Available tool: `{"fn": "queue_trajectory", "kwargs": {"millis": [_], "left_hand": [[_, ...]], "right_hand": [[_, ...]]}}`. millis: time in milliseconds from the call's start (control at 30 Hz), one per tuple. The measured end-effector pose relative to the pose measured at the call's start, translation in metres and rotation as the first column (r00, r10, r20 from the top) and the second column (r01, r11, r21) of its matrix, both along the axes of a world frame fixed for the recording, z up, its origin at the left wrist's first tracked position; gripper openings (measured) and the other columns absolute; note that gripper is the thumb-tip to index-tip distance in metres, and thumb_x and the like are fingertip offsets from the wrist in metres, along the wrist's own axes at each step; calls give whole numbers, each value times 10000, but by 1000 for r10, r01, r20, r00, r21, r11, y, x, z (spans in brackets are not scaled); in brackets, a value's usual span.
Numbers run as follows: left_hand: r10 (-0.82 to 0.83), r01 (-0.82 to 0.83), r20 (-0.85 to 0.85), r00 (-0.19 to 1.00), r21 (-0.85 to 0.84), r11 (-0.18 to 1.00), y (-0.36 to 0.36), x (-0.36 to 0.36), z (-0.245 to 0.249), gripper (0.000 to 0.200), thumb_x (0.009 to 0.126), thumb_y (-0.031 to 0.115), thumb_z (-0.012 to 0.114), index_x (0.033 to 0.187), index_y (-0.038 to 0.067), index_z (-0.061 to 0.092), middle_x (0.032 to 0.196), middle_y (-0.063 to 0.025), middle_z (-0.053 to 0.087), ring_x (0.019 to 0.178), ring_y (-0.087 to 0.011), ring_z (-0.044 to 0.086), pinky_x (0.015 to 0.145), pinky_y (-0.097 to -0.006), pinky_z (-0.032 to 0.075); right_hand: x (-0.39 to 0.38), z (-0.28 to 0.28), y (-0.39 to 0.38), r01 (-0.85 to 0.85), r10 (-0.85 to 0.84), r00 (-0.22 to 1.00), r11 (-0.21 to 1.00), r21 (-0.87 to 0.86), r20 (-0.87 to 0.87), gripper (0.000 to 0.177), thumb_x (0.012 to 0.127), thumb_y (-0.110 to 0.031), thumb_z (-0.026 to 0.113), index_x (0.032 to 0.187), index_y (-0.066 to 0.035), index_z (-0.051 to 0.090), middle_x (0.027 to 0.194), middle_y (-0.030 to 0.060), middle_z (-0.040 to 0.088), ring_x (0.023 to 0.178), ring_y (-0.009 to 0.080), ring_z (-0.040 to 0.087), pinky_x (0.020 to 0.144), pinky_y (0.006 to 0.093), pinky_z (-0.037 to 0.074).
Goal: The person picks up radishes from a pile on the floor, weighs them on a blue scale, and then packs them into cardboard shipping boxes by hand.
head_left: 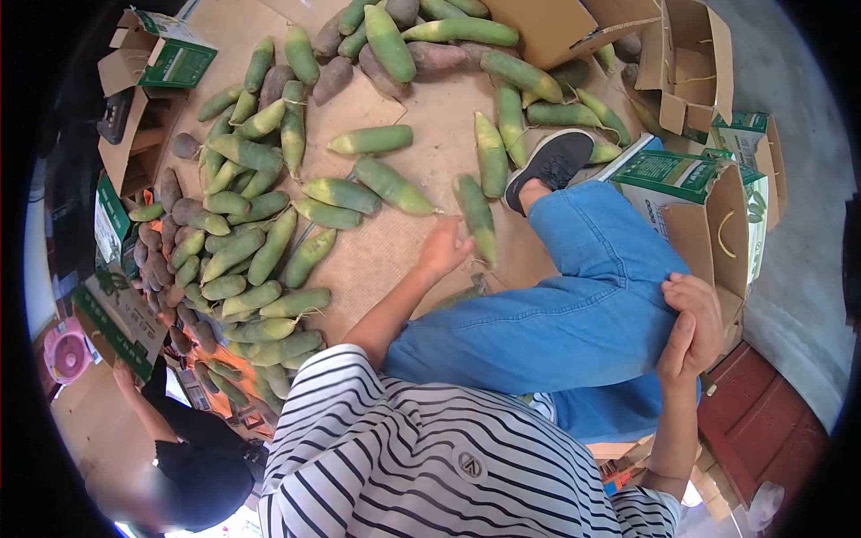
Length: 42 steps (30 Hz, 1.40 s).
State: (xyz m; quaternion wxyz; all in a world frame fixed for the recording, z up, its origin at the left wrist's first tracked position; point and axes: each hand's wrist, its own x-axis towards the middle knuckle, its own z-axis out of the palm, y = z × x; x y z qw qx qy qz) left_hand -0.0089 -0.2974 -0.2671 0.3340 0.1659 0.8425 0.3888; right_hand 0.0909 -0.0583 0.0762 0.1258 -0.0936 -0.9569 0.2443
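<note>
1 striped shirt (430,448) is closest, right at the bottom, w/ black & white lines. Above it are blue jeans (574,314) on 1 bent leg. At the end of the leg is 1 black shoe (556,160), down on the mat.

The left hand (444,249) reaches out over the brown mat (395,260) on the floor. Its fingers (459,240) are open & spread, gripping nothing. The tips are just beside 1 long green veg (475,218); can't tell if they touch it. That veg lies flat on the mat, between the hand & the shoe.

The right hand (691,327) rests on the knee of the jeans. Its fingers (704,300) are bent loosely & hold nothing.

More green veg are all over the mat, too many to count. 1 big pile (242,269) is on the left & 1 bunch (430,40) is at the top. 4 lie apart in the middle. Some dark purple-brown ones (170,242) are mixed in along the left side & the top.

There are at least 5 cardboard boxes round the edges. 1 w/ green print (695,184) stands just right of the leg.

1 other person in black (197,457) is at the bottom left. 1 of their hands (123,372) is under a green & white box (117,318). 1 pink thing (67,354) is next to it; can't tell what it is.
</note>
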Motion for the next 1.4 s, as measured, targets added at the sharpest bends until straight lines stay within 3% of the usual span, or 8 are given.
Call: {"fn": "queue_trajectory", "kwargs": {"millis": [167,400,633,1000,1133,1200,1333,1400], "left_hand": [[356,-541,-552,754,-214,813,-107,-104,-20,552,769,325,651,1130,-64,498,1104,-259,523,1033,-392,493,908,-437,379],[905,-773,42,424,-503,386,-178,-181,-65,967,617,562,728,1345,39,365,1295,-240,428,1152,-357,460,965,-408,379],[551,-490,-59,833,-543,682,-116,-149,-68,873,636,517,704,1343,115,386,1339,-288,321,1228,-403,359,1003,-445,327],[180,-162,147,973,-125,979,-18,-7,-55,805,660,449,686,1332,106,404,1374,-336,222,1245,-457,306,1044,-407,282],[-50,51,-10,999,64,997,-62,-23,-47,733,703,345,677,1300,15,408,1293,-264,411,1212,-388,387,1020,-412,323],[108,-155,-268,957,-161,975,-105,-44,-41,650,727,266,669,1265,-10,431,1240,-232,475,1171,-375,432,1006,-418,340],[-269,-314,-618,739,-668,675,-227,-110,-10,585,704,213,669,1227,63,454,1156,-145,504,1096,-309,479,868,-421,432],[-126,-234,-341,931,-826,512,-272,-128,-4,535,708,199,662,1191,83,463,1113,-135,495,1055,-310,494,846,-428,441]], "right_hand": [[2,-7,2,30,-32,995,999,-24,-97,262,879,-138,422,771,38,583,785,155,626,802,311,609,739,377,472],[3,-7,5,44,-46,995,999,-29,-84,266,879,-139,417,770,38,584,788,156,627,803,316,608,740,384,469],[0,-5,3,24,-27,999,997,-76,-37,302,924,-170,368,830,38,565,858,175,618,886,307,583,824,403,435],[-10,-5,-5,50,-53,995,998,-47,-85,294,904,-156,395,788,46,575,796,172,622,822,310,603,760,385,461],[-10,-6,-5,35,-38,997,998,-49,-71,302,907,-164,383,798,49,568,810,177,621,832,309,595,770,388,457],[-9,-6,-5,45,-49,997,997,-58,-66,304,908,-168,381,803,50,564,816,181,619,834,311,591,771,389,455],[-7,-8,-3,37,-43,996,996,-76,-73,304,908,-174,383,811,52,562,822,186,618,835,316,589,775,392,454],[-6,-7,-2,35,-39,997,997,-67,-67,303,907,-175,385,813,53,560,825,187,618,833,317,588,776,392,454]]}}
